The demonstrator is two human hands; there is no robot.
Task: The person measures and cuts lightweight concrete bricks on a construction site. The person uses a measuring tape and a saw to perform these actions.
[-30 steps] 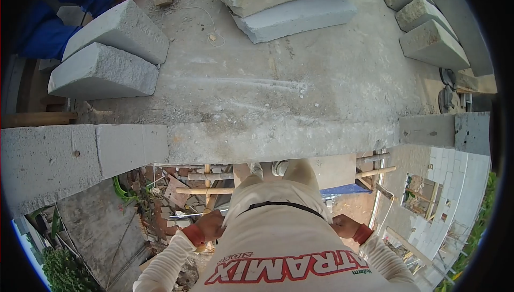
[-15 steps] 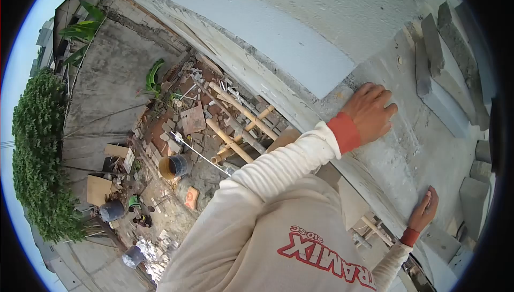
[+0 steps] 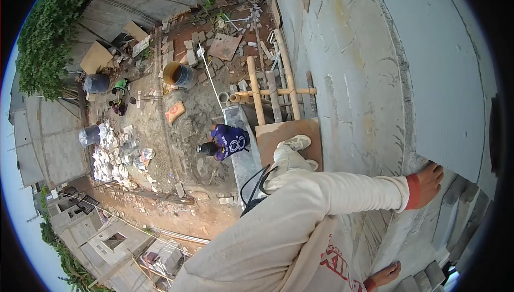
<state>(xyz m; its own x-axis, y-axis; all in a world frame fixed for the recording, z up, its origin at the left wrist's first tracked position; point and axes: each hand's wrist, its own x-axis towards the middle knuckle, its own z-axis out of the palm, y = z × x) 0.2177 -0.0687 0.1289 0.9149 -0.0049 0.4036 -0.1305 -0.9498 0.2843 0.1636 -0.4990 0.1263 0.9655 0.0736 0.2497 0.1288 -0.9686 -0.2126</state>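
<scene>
My left hand (image 3: pixel 427 185), in a red cuff, rests on the concrete ledge (image 3: pixel 399 228) by the corner of a pale grey wall block (image 3: pixel 450 72). Its fingers are bent and slightly apart, with no tool in them. Lower down, my right hand (image 3: pixel 386 275) lies on the same ledge, fingers stretched out; part of it is cut by shadow and sleeve. Beside both hands lie several grey block pieces (image 3: pixel 455 211). Far below my arm, my light-coloured shoe (image 3: pixel 297 142) stands on a brown board (image 3: pixel 273 139).
Bamboo poles (image 3: pixel 286 72) form a scaffold against the rough wall (image 3: pixel 353 78). On the ground far below, a person in a purple shirt (image 3: pixel 230 142) bends over beside a grey slab (image 3: pixel 246 169). A drum (image 3: pixel 184 75), an orange sack (image 3: pixel 174 112) and rubble lie around.
My view has swung down and outward, bringing the board, my shoes and the person below into sight. My left hand appears lower and farther right, still on the ledge.
</scene>
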